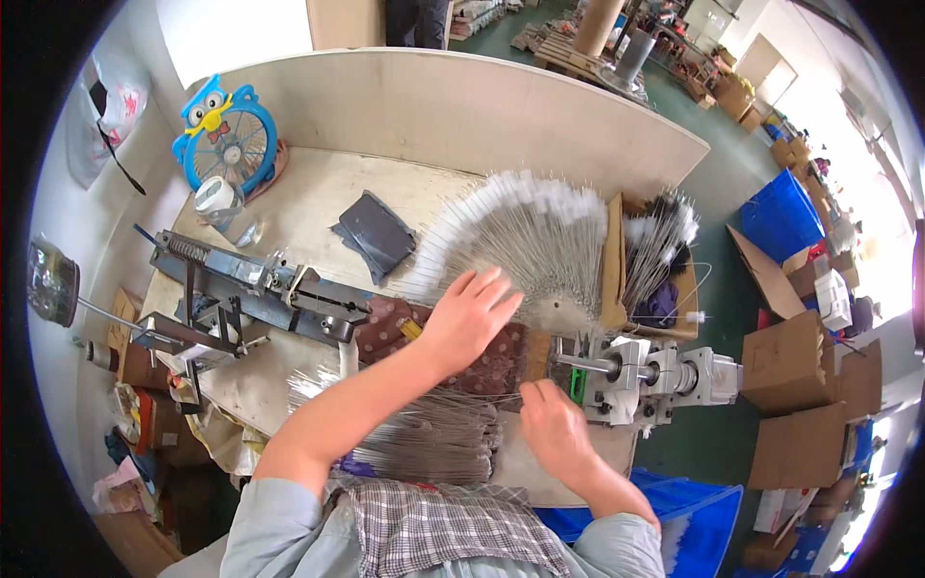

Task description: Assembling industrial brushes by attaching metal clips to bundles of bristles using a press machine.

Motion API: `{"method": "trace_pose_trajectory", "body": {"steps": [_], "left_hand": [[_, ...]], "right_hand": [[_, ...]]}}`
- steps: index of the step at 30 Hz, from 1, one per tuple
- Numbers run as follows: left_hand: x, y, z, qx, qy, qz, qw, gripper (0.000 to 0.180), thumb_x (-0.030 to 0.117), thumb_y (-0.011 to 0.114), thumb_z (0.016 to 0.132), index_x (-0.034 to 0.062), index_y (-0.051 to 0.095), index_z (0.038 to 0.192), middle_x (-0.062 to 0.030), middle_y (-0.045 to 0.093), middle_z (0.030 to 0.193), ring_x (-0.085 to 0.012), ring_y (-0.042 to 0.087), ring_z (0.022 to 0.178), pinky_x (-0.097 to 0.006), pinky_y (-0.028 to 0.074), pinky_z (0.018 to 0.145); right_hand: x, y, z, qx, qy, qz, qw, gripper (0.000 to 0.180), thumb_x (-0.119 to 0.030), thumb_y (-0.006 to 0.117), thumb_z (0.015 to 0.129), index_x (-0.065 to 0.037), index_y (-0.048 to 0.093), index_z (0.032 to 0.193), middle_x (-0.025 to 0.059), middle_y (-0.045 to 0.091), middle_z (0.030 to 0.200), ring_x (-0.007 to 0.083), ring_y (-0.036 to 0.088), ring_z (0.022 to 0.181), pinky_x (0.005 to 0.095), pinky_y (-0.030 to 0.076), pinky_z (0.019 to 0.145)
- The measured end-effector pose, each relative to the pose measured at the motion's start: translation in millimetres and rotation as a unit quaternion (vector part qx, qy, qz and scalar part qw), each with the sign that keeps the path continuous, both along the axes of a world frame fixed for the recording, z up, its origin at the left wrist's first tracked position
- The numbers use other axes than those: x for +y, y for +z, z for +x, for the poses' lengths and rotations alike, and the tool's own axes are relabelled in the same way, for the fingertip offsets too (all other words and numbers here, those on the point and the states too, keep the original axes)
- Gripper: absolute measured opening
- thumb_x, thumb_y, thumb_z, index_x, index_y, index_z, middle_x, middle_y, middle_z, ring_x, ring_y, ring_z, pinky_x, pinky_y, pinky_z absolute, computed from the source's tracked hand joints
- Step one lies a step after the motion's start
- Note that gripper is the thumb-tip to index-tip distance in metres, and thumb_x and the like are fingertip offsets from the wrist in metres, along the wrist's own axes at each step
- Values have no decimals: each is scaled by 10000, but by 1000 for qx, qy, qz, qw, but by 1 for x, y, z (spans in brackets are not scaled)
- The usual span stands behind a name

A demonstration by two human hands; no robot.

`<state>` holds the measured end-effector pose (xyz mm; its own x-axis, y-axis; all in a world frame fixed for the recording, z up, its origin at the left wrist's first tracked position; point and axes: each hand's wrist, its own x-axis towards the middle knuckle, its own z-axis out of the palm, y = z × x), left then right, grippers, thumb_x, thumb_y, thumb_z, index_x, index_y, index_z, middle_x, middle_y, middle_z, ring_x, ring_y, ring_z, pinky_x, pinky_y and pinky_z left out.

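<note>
My left hand (472,323) reaches over the middle of the bench with its fingers stretched out and apart. It is nearest the wide fan of white-tipped wire brushes (525,231), and I see nothing in it. My right hand (554,424) is closed in a pinch, at the right end of a pile of thin wire stems (429,438) near my lap. A thin wire seems to run leftward from its fingertips. Just beyond that hand is a bench machine (631,376) with a metal shaft and a green part. A brown dotted cloth (491,364) lies under my left forearm and hand.
A cardboard box (612,265) of wire brushes stands at the right. On the left are a long metal fixture (226,270) and a blue owl-shaped fan (231,144). A dark folded cloth (374,236) lies farther back. A low panel (385,101) borders the far edge; a blue bin (708,515) sits lower right.
</note>
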<state>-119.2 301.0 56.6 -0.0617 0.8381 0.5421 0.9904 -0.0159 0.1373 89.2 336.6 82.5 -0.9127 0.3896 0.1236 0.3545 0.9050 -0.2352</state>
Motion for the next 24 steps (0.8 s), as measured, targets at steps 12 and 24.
{"method": "trace_pose_trajectory", "body": {"steps": [12, 24], "left_hand": [[-168, 44, 0, -134, 68, 171, 974, 225, -52, 680, 671, 24, 658, 882, -84, 651, 895, -255, 632, 874, -359, 505, 751], [-173, -6, 23, -775, 64, 10, 628, 166, 38, 584, 865, -10, 642, 1013, -98, 659, 888, -176, 630, 830, -280, 500, 770]], "right_hand": [[68, 72, -7, 70, -64, 113, 989, 199, -53, 596, 751, -62, 610, 950, 103, 582, 831, 293, 604, 761, 375, 502, 643], [81, 66, -43, -34, -21, -233, 972, 148, -184, 716, 728, -74, 726, 827, 75, 672, 718, 206, 619, 667, 300, 482, 633]]}}
